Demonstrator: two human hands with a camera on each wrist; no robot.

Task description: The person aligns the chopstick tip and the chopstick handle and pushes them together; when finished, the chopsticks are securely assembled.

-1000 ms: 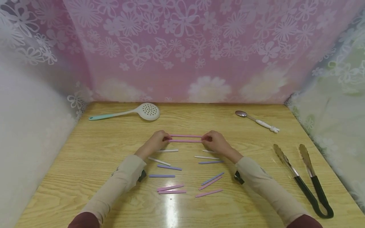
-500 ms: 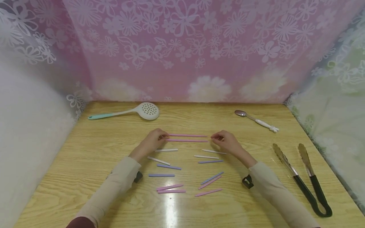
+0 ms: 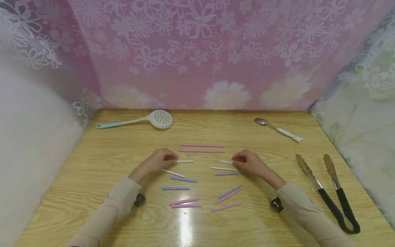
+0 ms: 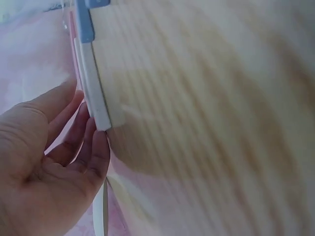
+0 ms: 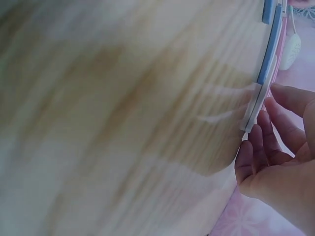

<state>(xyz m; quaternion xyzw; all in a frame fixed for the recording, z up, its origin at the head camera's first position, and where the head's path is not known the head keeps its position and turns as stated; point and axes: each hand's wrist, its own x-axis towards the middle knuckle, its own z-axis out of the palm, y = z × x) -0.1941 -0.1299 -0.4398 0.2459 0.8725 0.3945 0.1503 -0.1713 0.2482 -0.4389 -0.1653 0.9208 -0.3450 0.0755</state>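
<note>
My left hand pinches the left end of a thin white stick. Opposite it, my right hand has thumb and fingers at the right end of another white stick; the fingers cover that end. A second white stick lies slanted just below the left hand, and one more white stick lies below the right. Beyond both hands, two pink rows run parallel across the middle. In the left wrist view, a white stick runs along the fingertips.
Nearer on the table lie several blue sticks and pink sticks, in left and right groups. A slotted skimmer lies back left, a spoon back right. Black-handled tongs lie spread at the right.
Both hands have left the pink sticks, which stay lying in two parallel rows. The right hand drew off first; both have come nearer, to the outer ends of the upper white sticks.
</note>
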